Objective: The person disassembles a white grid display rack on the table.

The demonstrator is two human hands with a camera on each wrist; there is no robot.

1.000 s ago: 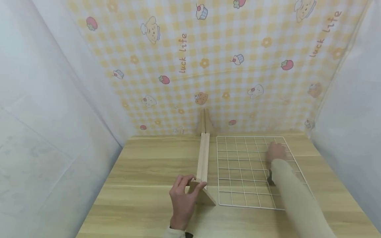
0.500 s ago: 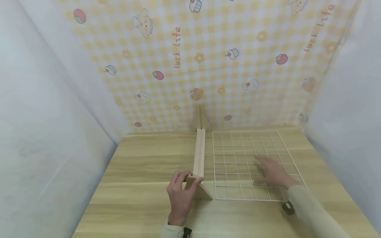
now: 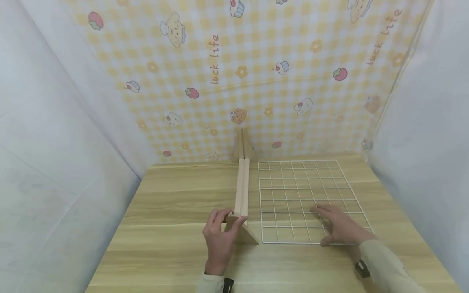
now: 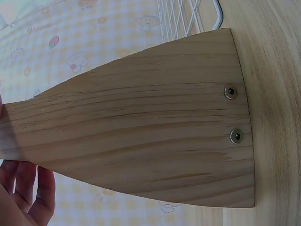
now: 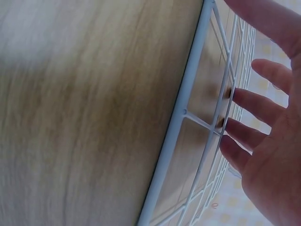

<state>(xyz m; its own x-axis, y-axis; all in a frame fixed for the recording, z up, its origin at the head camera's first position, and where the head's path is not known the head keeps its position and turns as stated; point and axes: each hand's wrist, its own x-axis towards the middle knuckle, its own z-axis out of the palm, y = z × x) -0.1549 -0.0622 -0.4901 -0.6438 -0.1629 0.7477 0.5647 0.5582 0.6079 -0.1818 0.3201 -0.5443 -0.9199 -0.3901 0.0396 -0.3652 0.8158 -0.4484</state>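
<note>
My left hand (image 3: 220,246) grips the narrow top of the near upright panel (image 3: 242,235) of a pale wooden stand, thumb on one side and fingers on the other. In the left wrist view this panel (image 4: 131,127) widens towards the tabletop and shows two metal bolts (image 4: 231,92) near its foot. A long grooved wooden bar (image 3: 242,187) runs back to a matching far upright (image 3: 246,147). To the right, a white wire grid (image 3: 287,199) lies flat. My right hand (image 3: 342,230) is spread low over its near right corner, fingertips at the wires (image 5: 183,113).
The wood-grain table (image 3: 176,232) carries the stand and grid side by side. Behind it hangs a yellow checked cloth (image 3: 264,93) with cartoon prints. White sheets (image 3: 66,162) close off the left and right sides.
My right hand has come back from the grid's far right part to its near right corner, fingers spreading. My left hand keeps its grip on the stand. The head view has shifted slightly.
</note>
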